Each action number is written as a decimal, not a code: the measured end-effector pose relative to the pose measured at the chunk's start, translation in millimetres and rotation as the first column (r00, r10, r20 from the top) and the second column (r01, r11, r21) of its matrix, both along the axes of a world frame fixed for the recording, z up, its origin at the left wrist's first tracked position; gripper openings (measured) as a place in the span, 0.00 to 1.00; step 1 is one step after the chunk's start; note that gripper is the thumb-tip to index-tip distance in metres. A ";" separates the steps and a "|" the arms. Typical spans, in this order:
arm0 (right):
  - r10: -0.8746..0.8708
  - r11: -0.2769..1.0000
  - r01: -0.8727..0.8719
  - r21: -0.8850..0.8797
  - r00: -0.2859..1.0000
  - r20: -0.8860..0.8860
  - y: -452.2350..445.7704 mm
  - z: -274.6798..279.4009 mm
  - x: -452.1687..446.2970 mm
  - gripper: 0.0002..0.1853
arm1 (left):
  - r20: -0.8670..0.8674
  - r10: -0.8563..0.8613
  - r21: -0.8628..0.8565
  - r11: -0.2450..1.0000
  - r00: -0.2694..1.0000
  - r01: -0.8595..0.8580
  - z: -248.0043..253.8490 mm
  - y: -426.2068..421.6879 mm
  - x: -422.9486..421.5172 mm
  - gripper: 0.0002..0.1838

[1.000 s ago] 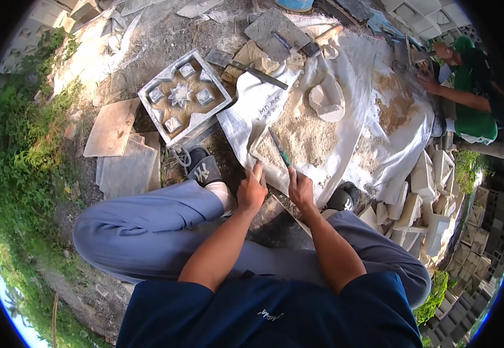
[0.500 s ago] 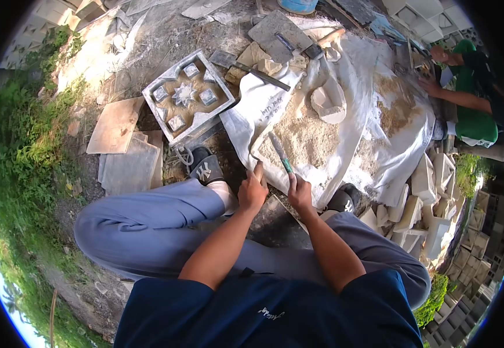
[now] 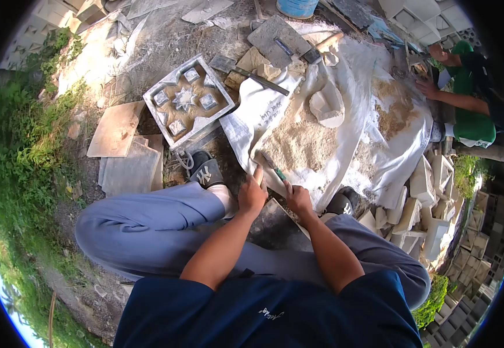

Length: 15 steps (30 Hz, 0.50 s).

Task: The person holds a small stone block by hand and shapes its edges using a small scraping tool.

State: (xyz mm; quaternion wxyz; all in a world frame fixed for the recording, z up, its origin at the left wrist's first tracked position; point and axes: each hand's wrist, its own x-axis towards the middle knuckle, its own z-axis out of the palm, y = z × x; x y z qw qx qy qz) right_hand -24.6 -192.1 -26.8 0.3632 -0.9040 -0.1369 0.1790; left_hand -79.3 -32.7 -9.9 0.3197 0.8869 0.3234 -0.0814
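My left hand (image 3: 252, 196) is closed around the wooden handle of what looks like a trowel (image 3: 258, 172); its bent metal neck points up at the sack's edge, and its blade is hard to make out against the powder. Closed too, my right hand (image 3: 299, 200) grips a narrow-bladed tool with a green handle (image 3: 278, 172), whose tip reaches left over the trowel's neck. Beyond both hands lies pale sandy powder (image 3: 304, 139) on a white sack (image 3: 269, 104). A broken pale bowl-like piece (image 3: 328, 106) rests on the powder.
A square mold (image 3: 166, 130) with a star centre stands at left, near flat slabs (image 3: 129, 165). A hammer (image 3: 313, 54) and a metal bar (image 3: 263, 81) lie farther off. Pale blocks (image 3: 414, 214) are piled at right. Another person's hand (image 3: 427, 88) is at upper right.
The green-handled tool has swung down and left, so its tip is now near the trowel's neck. My right hand has dropped slightly. My left hand stays nearly in place.
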 end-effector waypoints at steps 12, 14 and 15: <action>-0.042 0.995 0.030 -0.092 0.991 -0.129 -0.5 9.9 4.0 0.27 | -0.053 0.024 -0.013 1.000 0.998 -0.025 10.6 -1.2 0.8 0.25; -0.036 0.997 0.028 -0.069 0.992 -0.117 2.6 0.2 5.1 0.31 | -0.057 0.022 -0.018 1.000 0.998 -0.023 9.6 2.9 5.5 0.25; -0.032 0.997 0.023 -0.073 0.991 -0.127 6.0 6.1 6.0 0.31 | -0.072 0.030 -0.034 0.999 0.997 -0.032 7.4 1.3 3.2 0.26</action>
